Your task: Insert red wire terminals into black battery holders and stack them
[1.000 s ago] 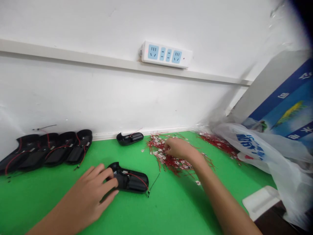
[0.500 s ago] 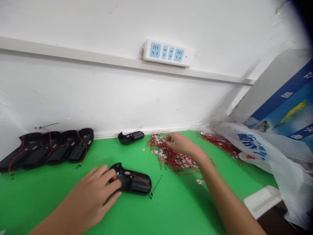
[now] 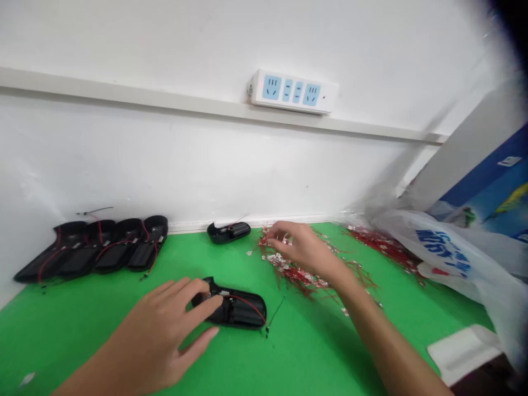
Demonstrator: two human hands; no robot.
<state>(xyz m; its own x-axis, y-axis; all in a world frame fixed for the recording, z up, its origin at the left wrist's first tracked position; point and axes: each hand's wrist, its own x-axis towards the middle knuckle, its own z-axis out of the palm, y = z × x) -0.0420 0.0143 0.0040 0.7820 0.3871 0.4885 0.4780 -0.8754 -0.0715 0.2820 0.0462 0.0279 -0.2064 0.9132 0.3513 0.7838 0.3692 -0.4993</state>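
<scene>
My left hand [image 3: 165, 324] lies over the left end of a black plastic housing [image 3: 247, 309], its fingers stretched and the thumb apart. The housing rests on the green tabletop, hollow side up; a red wire runs along it to a small dark connector [image 3: 267, 330] at its right end. My right hand [image 3: 303, 247] is over a loose pile of red wires with small white boards [image 3: 284, 267]. Its fingers are curled together at the pile's left side, and whatever lies between the fingertips cannot be made out.
Several wired black housings [image 3: 111, 253] stand in a row at the left. Another housing [image 3: 229, 232] lies near the wall. At the right are a second wire heap [image 3: 383, 247], a plastic bag [image 3: 445, 247] and a white tray-like object [image 3: 464, 352]. A power strip [image 3: 295, 92] hangs above.
My right hand has shifted slightly left over the pile and spread some wires. My left hand's thumb and index finger have moved further apart. The view has swung slightly left.
</scene>
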